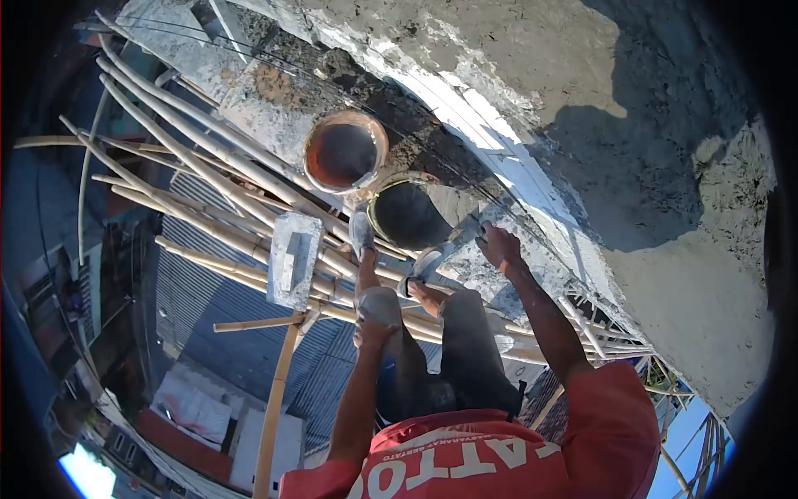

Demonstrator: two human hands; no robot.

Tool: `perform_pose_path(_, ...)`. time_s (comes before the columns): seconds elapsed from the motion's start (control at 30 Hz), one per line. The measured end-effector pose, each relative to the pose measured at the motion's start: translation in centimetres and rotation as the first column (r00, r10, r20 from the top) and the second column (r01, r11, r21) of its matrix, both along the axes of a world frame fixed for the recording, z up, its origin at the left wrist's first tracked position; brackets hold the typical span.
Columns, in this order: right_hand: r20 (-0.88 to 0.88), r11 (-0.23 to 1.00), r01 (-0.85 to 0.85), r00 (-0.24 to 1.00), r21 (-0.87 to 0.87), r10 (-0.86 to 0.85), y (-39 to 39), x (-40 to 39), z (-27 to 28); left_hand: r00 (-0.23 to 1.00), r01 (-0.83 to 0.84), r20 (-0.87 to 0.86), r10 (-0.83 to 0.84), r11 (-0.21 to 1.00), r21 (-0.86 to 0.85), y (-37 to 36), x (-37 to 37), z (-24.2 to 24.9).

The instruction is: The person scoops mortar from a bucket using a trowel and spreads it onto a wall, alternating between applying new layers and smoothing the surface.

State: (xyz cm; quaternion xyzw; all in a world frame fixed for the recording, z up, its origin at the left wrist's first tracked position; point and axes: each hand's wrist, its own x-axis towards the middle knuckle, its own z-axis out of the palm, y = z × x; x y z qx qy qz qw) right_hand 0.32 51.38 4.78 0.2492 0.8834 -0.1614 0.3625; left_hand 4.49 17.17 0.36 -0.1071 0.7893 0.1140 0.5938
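My right hand (499,246) is closed around the handle of a trowel (459,241), whose grey blade reaches toward the rim of a dark bucket (409,214). Grey mortar shows on that bucket's right side. My left hand (374,333) rests on my left knee, holding no tool; its fingers are partly hard to make out. A second bucket (345,151), orange-brown inside, stands just beyond the first. To the left, a grey plastering float (294,261) with a raised handle lies across the bamboo poles.
Bamboo scaffold poles (224,179) run under my feet, with metal roofs (195,291) far below on the left. A mortar-smeared board (490,274) lies by my right hand. Along the right runs a wall with wet-looking grey plaster (657,200) and a pale edge (515,170).
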Motion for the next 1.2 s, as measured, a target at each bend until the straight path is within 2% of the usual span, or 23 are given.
perform_pose_path(0.03, -0.111, 0.996, -0.075, 0.991, 0.05, 0.08, -1.5, 1.6, -5.2, 1.0, -0.007, 0.0, 0.007, 0.997, -0.082, 0.1, -0.1, -1.2)
perform_pose_path(0.07, 0.025, 0.992, -0.106, 0.994, 0.075, 0.104, -2.5, 2.5, -11.6, 1.0, -0.006, 0.008, 0.007, 0.986, -0.169, 0.0, 0.2, -1.9)
perform_pose_path(0.1, -0.098, 0.904, -0.299, 0.934, 0.305, 0.342, -3.4, 3.8, -16.2, 0.999, 0.025, 0.03, -0.019, 0.982, -0.189, 0.1, 0.4, -2.3)
perform_pose_path(0.13, -0.153, 0.733, -0.421, 0.805, 0.534, 0.573, -4.5, 5.4, -20.1, 0.999, 0.034, -0.025, -0.041, 0.973, -0.228, 0.4, 0.6, -2.3)
perform_pose_path(0.17, -0.144, 0.755, -0.419, 0.821, 0.505, 0.552, -5.5, 5.9, -24.3, 0.995, 0.035, -0.08, -0.058, 0.963, -0.268, 0.8, 0.9, -1.9)
perform_pose_path(0.2, -0.108, 0.85, -0.201, 0.952, 0.487, 0.287, -6.1, 4.8, -28.9, 0.986, 0.022, -0.153, -0.071, 0.953, -0.302, 1.3, 0.7, -2.3)
perform_pose_path(0.23, -0.061, 0.879, 0.035, 0.998, 0.476, -0.007, -7.4, 3.7, -32.5, 0.985, 0.04, -0.145, -0.091, 0.946, -0.322, 1.4, 0.5, -2.3)
perform_pose_path(0.27, -0.048, 0.887, 0.043, 0.999, 0.46, -0.023, -9.1, 3.1, -34.6, 0.98, 0.04, -0.17, -0.099, 0.947, -0.32, 1.4, 0.7, -1.9)
perform_pose_path(0.3, -0.011, 0.928, 0.088, 0.996, 0.362, -0.09, -10.4, 2.3, -36.2, 0.975, 0.033, -0.197, -0.099, 0.95, -0.311, 1.5, 1.1, -2.1)
perform_pose_path(0.33, 0.031, 0.955, 0.137, 0.988, 0.263, -0.151, -11.5, 1.9, -36.9, 0.976, 0.042, -0.187, -0.107, 0.946, -0.321, 1.5, 1.8, -2.6)
perform_pose_path(0.37, 0.044, 0.958, 0.139, 0.987, 0.25, -0.154, -12.4, 2.4, -36.6, 0.97, 0.063, -0.203, -0.137, 0.941, -0.332, 1.3, 2.5, -2.7)
perform_pose_path(0.43, -0.09, 0.989, 0.149, 0.985, -0.008, -0.149, -12.5, 3.0, -35.0, 0.963, 0.074, -0.222, -0.154, 0.94, -0.333, 1.3, 3.3, -2.9)
perform_pose_path(0.47, -0.09, 0.99, 0.142, 0.986, -0.005, -0.142, -11.6, 3.3, -34.0, 0.965, 0.062, -0.223, -0.139, 0.945, -0.322, 1.2, 3.6, -2.9)
perform_pose_path(0.53, -0.023, 0.981, 0.149, 0.988, -0.122, -0.153, -9.4, 4.4, -32.5, 0.963, 0.043, -0.238, -0.124, 0.948, -0.317, 0.8, 3.3, -2.5)
perform_pose_path(0.63, -0.01, 0.969, 0.193, 0.98, -0.154, -0.197, -6.1, 6.3, -29.0, 0.973, 0.026, -0.212, -0.094, 0.953, -0.303, 1.4, 2.2, -2.6)
perform_pose_path(0.73, -0.101, 0.973, 0.175, 0.976, -0.147, -0.191, -4.6, 8.2, -25.1, 0.968, -0.011, -0.241, -0.062, 0.958, -0.288, 1.4, 1.6, -2.1)
perform_pose_path(0.8, -0.184, 0.991, 0.114, 0.975, -0.074, -0.126, -3.0, 7.5, -21.0, 0.962, -0.014, -0.265, -0.062, 0.961, -0.275, 2.0, 0.5, -2.0)
perform_pose_path(0.87, -0.262, 0.997, 0.078, 0.962, -0.016, -0.08, -2.3, 7.1, -15.4, 0.976, -0.031, -0.217, -0.029, 0.962, -0.271, 1.9, 0.0, -2.0)
perform_pose_path(1.0, -0.08, 0.994, 0.03, 0.996, -0.103, -0.039, -2.0, 0.3, 5.5, 0.983, -0.093, -0.166, 0.079, 0.993, -0.076, 0.5, -1.3, -2.1)
perform_pose_path(1.03, -0.185, 0.987, -0.087, 0.981, -0.131, 0.062, -2.0, -0.5, 9.9, 0.977, -0.113, -0.181, 0.11, 0.994, -0.007, -0.1, -1.5, -2.1)
perform_pose_path(1.1, -0.265, 0.951, -0.243, 0.946, -0.192, 0.188, -2.7, -3.5, 18.6, 0.967, -0.142, -0.198, 0.161, 0.984, 0.106, -1.4, -1.7, -3.1)
perform_pose_path(1.17, -0.373, 0.878, -0.329, 0.907, -0.346, 0.193, -3.3, -6.4, 25.1, 0.963, -0.156, -0.189, 0.193, 0.969, 0.19, -2.4, -1.8, -3.3)
perform_pose_path(1.2, -0.443, 0.822, -0.369, 0.882, -0.435, 0.161, -3.5, -8.4, 27.7, 0.958, -0.097, -0.243, 0.153, 0.969, 0.226, -2.7, -2.2, -2.9)
